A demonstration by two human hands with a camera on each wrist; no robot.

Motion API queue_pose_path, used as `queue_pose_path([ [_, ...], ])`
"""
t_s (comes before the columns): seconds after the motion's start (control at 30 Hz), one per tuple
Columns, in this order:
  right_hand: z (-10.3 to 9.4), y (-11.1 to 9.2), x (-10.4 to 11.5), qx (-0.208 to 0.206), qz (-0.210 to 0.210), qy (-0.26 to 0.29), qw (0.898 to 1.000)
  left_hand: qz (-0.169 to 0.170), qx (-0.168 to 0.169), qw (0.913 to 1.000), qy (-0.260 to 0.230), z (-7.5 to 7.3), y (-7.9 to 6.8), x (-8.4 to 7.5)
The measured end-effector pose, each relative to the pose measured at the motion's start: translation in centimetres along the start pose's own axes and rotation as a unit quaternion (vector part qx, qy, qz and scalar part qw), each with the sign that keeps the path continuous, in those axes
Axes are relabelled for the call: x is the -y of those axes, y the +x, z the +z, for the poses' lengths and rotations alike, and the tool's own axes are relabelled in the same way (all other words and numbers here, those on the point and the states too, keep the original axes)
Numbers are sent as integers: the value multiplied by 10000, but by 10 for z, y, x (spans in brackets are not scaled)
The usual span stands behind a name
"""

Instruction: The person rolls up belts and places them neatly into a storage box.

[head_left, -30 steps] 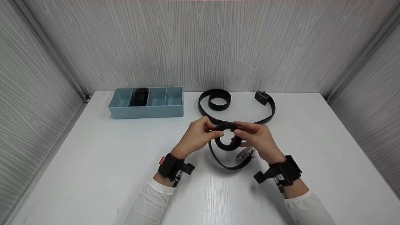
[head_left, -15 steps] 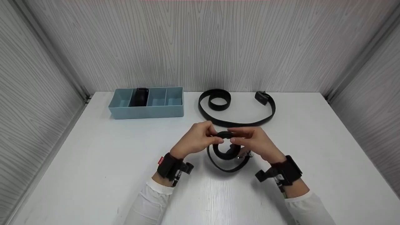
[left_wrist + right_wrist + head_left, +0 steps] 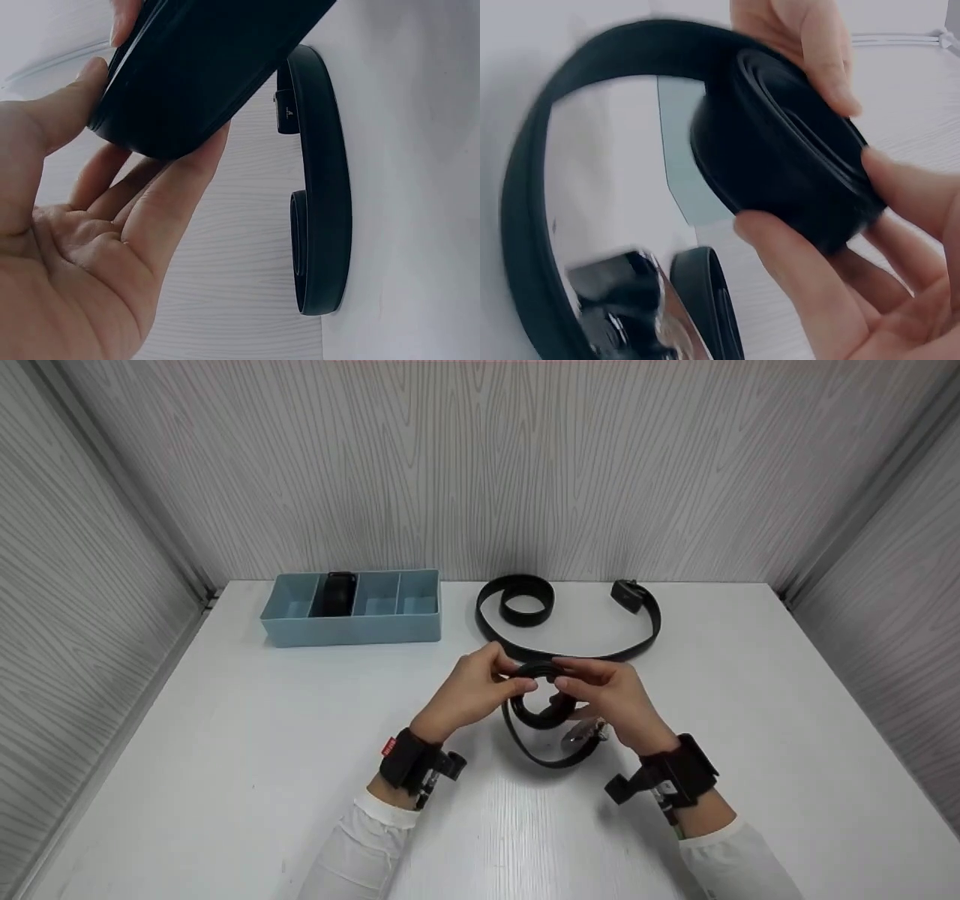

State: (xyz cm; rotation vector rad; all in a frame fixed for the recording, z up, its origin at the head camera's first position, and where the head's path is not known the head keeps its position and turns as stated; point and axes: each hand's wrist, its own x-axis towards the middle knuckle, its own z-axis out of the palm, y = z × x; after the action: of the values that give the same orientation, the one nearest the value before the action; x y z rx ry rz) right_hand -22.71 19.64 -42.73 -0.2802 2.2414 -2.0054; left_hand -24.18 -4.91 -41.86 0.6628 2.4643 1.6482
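Observation:
A black belt [image 3: 541, 722] is wound into a coil and held above the table by both hands. On the coil's left side, my left hand [image 3: 466, 690] pinches it between thumb and fingers. My right hand [image 3: 619, 701] grips the coil's right side, its thumb on the near edge. In the right wrist view, the belt's loose end [image 3: 525, 225] curves away from the coil down to a shiny metal buckle [image 3: 622, 300]. A second black belt [image 3: 517, 649] lies on the table behind the hands, one end curled into a loop and its buckle [image 3: 628, 595] at the other.
At the back left stands a light blue divided tray [image 3: 360, 631]. One of its compartments holds a rolled black belt [image 3: 339, 594]. White table [image 3: 225, 780] lies under everything, with grey wood-grain panels behind and at both sides.
Both hands came slightly nearer with the coil, then moved back up a little. The fingers of my right hand shifted along the coil. The second belt and the tray stayed put.

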Motion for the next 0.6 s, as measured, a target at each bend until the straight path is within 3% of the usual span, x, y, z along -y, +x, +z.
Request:
queue_pose_path([
  [0.13, -1, 3, -2, -100, 124, 198, 9997, -7, -103, 9999, -21, 0, 0, -1],
  [0.3, -4, 2, 1, 202, 229, 41, 9995, 51, -30, 9999, 129, -1, -1, -2],
  [0.6, -9, 1, 3, 1021, 245, -816, 9911, 135, 574, 9970, 494, -6, -2, -2],
])
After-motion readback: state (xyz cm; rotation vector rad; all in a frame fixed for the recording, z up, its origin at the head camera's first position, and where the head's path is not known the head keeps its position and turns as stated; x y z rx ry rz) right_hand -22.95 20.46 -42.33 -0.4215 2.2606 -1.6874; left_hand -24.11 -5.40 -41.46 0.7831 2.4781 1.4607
